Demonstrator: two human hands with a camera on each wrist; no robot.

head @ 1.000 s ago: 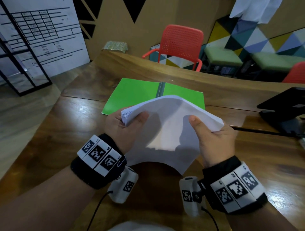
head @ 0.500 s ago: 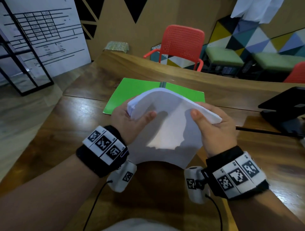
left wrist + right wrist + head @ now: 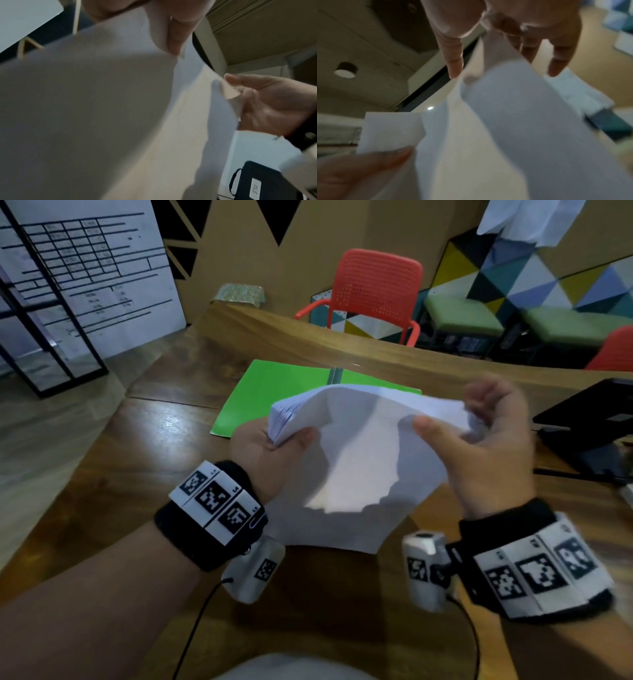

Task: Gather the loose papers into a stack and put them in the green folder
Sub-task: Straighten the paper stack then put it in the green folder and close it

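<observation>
**Papers gathered and in hand, not yet in the folder**

Gathering looks done, as far as I can see: I have the stack of papers (image 3: 359, 453) lifted off the table (image 3: 113, 484) and no loose sheets show on the wood around it. The stack arches upward between my hands, its near edge drooping toward me and looking ragged, so I judge the sheets aren't squared up.

My left hand (image 3: 263, 457) grips the stack's left side, thumb on top and fingers underneath; the fanned sheet edges show right above the thumb. My right hand (image 3: 486, 446) is at the right side, thumb laid on the top sheet. The fingers behind are spread and blurred in the head view, and in the right wrist view they point loosely past the paper edge. So I'd call this hand relaxed and touching, not clamped, though the blur leaves some doubt.

The green folder (image 3: 274, 392) lies open and flat on the table just beyond the stack. Its spine shows at the middle; the stack hides part of its right half. Nothing is visible in it.

What's left, by my reading: tap the edges even, lay the stack on the folder, possibly close the cover. A black device (image 3: 589, 422) sits on the right, clear of the path.
</observation>
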